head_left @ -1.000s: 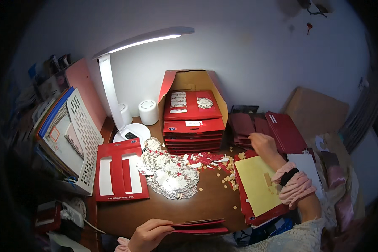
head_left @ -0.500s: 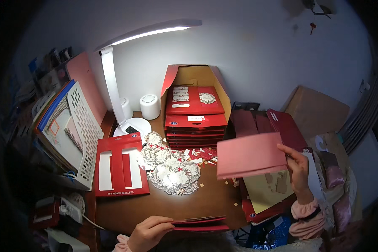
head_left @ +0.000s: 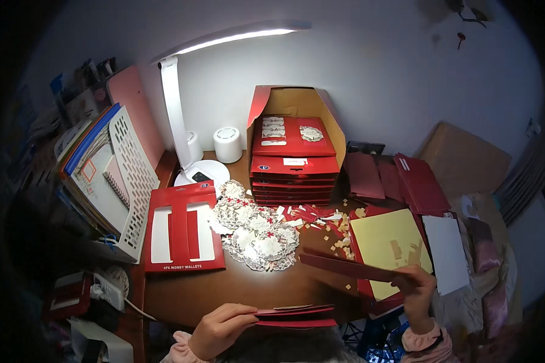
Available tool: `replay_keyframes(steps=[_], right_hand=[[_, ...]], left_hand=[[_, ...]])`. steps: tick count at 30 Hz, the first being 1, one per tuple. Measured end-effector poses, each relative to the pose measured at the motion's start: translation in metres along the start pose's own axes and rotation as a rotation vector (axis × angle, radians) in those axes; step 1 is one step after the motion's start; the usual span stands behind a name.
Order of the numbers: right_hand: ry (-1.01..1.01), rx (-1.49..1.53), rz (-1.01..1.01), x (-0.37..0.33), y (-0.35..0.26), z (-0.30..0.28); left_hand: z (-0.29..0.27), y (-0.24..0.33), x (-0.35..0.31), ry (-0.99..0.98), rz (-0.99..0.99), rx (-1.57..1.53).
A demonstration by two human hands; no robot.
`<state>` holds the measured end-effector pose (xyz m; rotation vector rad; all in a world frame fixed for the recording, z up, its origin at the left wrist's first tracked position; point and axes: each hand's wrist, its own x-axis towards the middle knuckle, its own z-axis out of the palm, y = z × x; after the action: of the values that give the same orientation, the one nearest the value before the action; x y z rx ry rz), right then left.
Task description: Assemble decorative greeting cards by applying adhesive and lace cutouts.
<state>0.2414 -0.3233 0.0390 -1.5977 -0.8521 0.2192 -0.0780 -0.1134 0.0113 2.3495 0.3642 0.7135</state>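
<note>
My left hand [head_left: 223,327], low in the picture, is closed on the left end of a red card sleeve [head_left: 300,322], seen nearly edge-on with a gap between its layers. My right hand [head_left: 416,293] grips the right end of a dull red paper envelope [head_left: 348,265], tilted so that it shows as a thin strip. This envelope is held above the table, over part of a yellow sheet [head_left: 381,236]. Beyond the sleeve lies a pile of white lacy paper cutouts [head_left: 257,242] with red flowers. A flat red package with white windows [head_left: 184,233] lies left of the pile.
A red open-fronted box [head_left: 339,130] of stacked red packs stands at the back. Left of it are a white desk lamp [head_left: 174,115], a white cylinder [head_left: 227,145] and a perforated file holder [head_left: 138,181]. Red envelopes [head_left: 364,175] lie at the back right; small scraps [head_left: 315,215] litter the table.
My right hand has lowered the envelope and tipped it from face-on to nearly edge-on. My left hand keeps its hold on the card sleeve. The whole view has shifted slightly.
</note>
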Motion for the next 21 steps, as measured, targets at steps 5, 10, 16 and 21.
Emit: replay_keyframes(steps=[5, 10, 16, 21], right_hand=[[0.023, -0.069, -0.236, -0.021, 0.003, 0.006], [0.083, -0.11, -0.366, -0.035, -0.003, 0.01], [0.107, -0.158, -0.376, -0.05, 0.0, 0.014], [0.121, -0.32, -0.455, -0.06, 0.019, 0.009]], left_hand=[[0.001, -0.001, -0.001, 0.001, 0.005, 0.006], [0.001, -0.002, 0.001, 0.015, 0.025, 0.03], [0.001, -0.002, 0.002, 0.018, 0.023, 0.032], [0.001, -0.001, 0.001, 0.013, 0.017, 0.024]])
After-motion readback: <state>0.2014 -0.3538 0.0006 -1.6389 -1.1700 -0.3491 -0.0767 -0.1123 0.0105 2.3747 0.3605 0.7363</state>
